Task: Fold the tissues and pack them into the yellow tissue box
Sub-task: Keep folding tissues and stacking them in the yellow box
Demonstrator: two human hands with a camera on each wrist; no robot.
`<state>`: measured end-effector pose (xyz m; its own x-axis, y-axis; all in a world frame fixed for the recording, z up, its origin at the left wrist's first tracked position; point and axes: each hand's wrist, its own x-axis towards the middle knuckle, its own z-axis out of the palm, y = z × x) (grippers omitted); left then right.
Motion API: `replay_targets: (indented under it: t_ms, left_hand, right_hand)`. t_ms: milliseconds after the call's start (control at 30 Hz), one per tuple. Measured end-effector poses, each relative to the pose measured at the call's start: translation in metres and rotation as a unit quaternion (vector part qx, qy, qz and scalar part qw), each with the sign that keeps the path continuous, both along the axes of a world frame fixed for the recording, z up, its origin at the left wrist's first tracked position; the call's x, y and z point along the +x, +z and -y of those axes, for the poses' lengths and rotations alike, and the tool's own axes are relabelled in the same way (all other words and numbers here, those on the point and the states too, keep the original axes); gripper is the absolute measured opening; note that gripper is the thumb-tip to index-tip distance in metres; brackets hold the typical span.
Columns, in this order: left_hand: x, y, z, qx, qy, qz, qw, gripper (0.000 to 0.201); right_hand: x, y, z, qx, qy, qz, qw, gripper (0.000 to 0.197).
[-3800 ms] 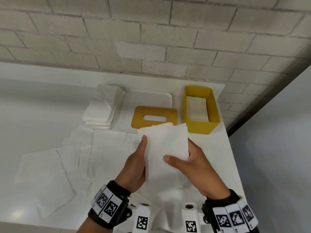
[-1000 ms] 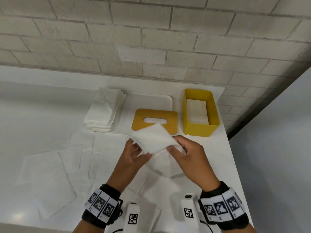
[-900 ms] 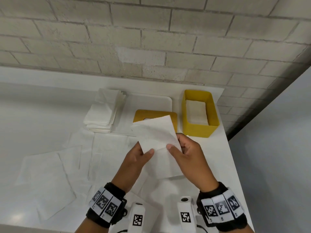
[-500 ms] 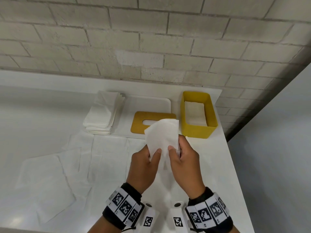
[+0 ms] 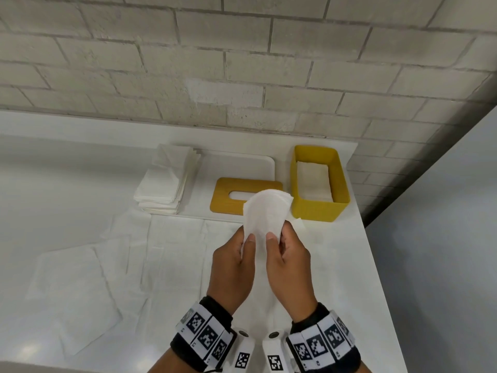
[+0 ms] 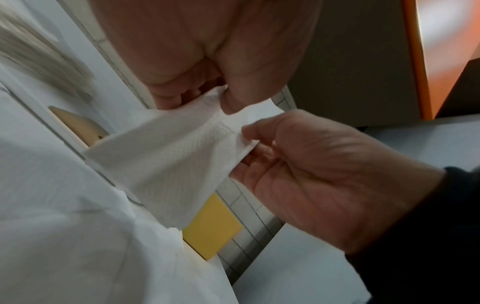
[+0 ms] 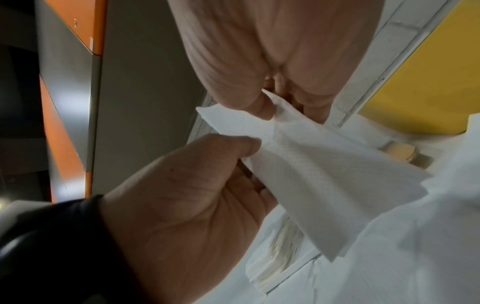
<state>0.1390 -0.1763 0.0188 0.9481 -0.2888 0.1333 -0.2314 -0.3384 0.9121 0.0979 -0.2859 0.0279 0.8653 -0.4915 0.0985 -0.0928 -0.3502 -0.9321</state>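
Both hands held one tissue (image 5: 265, 215) above the table (image 5: 349, 265): left hand (image 5: 233, 267) and right hand (image 5: 289, 261) each pinched its near edge. Box (image 5: 340, 184) sat beyond, tissues inside.

Left hand (image 5: 232, 261) and right hand (image 5: 289, 261) raised side by side above the surface, backs toward the head camera, thumbs pointing up and nearly meeting. Each pinched the tissue (image 5: 265, 215) between thumb and curled fingers, left at one lower edge, right at the other. Wrists close together, tilted inward, both wrapped in black bands (image 5: 321, 345) with checkered markers.
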Motion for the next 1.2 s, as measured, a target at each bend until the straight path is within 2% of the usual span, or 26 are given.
replay_targets:
  t_ms: [200, 333, 433, 500, 567, 667, 767, 933, 1067, 1200]
  left_hand:
    - [0.005, -0.001, -0.007, -0.015, -0.002, -0.044, 0.999, 0.018]
    - [0.014, 0.0, -0.017, -0.02, -0.061, -0.073, 0.995, 0.016]
    - [0.017, 0.0, -0.023, -0.032, -0.102, -0.094, 0.99, 0.038]
    - [0.016, -0.002, -0.026, -0.026, -0.107, -0.105, 0.988, 0.045]
    - [0.013, -0.006, -0.026, 0.002, -0.096, -0.082, 0.992, 0.043]
    - [0.01, -0.011, -0.026, 0.071, -0.056, 0.03, 0.995, 0.035]
    - [0.01, -0.003, -0.024, 0.041, -0.053, 0.058, 0.996, 0.032]
    - [0.012, 0.005, -0.013, -0.027, -0.008, -0.008, 1.0, 0.025]
    - [0.005, 0.002, -0.003, -0.042, 0.009, -0.045, 0.998, 0.025]
    - [0.001, -0.008, -0.004, -0.035, -0.007, -0.109, 0.993, 0.028]
  right_hand:
    - [-0.001, 0.001, 0.003, 0.026, -0.019, 0.026, 0.999, 0.027]
    - [-0.002, 0.005, 0.014, 0.068, -0.007, 0.029, 0.997, 0.028]
    - [0.0, 0.007, 0.021, 0.093, -0.009, 0.044, 0.995, 0.024]
    - [0.002, 0.01, 0.023, 0.102, -0.014, 0.058, 0.993, 0.023]
    - [0.003, 0.01, 0.025, 0.103, -0.02, 0.064, 0.992, 0.023]
    - [0.003, 0.008, 0.022, 0.102, -0.019, 0.064, 0.993, 0.023]
    - [0.0, 0.007, 0.018, 0.102, -0.001, 0.06, 0.993, 0.025]
    - [-0.001, 0.003, 0.008, 0.09, 0.011, 0.052, 0.995, 0.026]
    - [0.0, -0.006, 0.0, 0.079, 0.001, 0.051, 0.996, 0.028]
    - [-0.002, -0.023, -0.002, 0.09, -0.001, 0.006, 0.996, 0.025]
